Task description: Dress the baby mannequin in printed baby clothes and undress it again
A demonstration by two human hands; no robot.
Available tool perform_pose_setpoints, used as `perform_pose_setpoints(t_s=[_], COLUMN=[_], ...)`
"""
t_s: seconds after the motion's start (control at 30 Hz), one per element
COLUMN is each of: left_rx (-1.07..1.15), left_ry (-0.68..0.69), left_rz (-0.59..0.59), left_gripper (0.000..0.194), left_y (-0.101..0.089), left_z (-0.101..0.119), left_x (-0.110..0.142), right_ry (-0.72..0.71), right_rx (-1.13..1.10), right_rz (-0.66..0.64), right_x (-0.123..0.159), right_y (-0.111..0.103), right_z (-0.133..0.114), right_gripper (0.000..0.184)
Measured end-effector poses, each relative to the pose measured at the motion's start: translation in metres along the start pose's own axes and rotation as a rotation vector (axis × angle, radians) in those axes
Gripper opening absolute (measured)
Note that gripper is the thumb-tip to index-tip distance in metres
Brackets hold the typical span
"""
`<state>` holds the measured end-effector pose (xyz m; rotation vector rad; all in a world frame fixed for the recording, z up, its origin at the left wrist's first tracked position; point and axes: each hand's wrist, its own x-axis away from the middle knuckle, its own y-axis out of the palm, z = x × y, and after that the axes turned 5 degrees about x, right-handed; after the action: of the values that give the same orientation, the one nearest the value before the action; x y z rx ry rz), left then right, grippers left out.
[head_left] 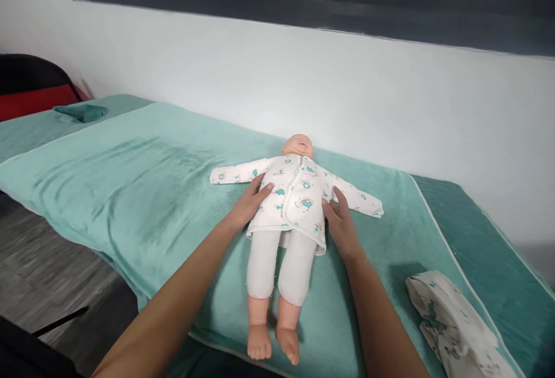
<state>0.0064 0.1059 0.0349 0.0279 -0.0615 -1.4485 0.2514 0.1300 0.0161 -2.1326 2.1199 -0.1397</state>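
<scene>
A baby doll [299, 145] lies on its back, head toward the wall and feet toward me. It wears a white printed jacket [288, 193], fastened down the front, and white cloth trousers [263, 262]; its feet are bare. Both sleeves stretch out sideways and hide the doll's hands. My left hand [250, 202] grips the torso at the picture's left side, thumb on the jacket front, fingers by the armpit. On the opposite side my right hand [341, 222] holds the torso the same way, fingers under the other sleeve. The fingertips behind the doll are partly hidden.
A green plush cover [130, 164] spreads under the doll, over a darker green one [489, 233]. A folded printed white cloth [455, 320] lies at the lower right. A small green cloth [82, 113] and a red and black chair [37, 89] are far left. A white wall [277, 71] stands behind.
</scene>
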Motion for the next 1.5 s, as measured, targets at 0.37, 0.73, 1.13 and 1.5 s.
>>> perform_pose_setpoints(t_s=[0.37,0.73,1.13,1.5], left_rx=[0.303,0.226,-0.05,-0.334], left_ry=[0.05,0.014,0.373,0.641], left_rz=[-0.037,0.082,-0.08,0.105], left_gripper=[0.06,0.059,0.048,0.027], left_y=[0.044,0.038,0.024,0.027], left_z=[-0.006,-0.014,-0.018,-0.024], left_x=[-0.052,-0.049,-0.015,0.0], right_ry=[-0.07,0.024,-0.036,-0.818], right_rx=[-0.072,-0.279,0.028,0.644], right_rz=[0.175,0.285,0.725,0.026], right_x=[-0.036,-0.056,-0.035,0.012], right_y=[-0.007,-0.021,-0.062,0.007], right_z=[-0.005,0.016,0.006,-0.024], right_gripper=[0.071,0.069,0.083,0.02])
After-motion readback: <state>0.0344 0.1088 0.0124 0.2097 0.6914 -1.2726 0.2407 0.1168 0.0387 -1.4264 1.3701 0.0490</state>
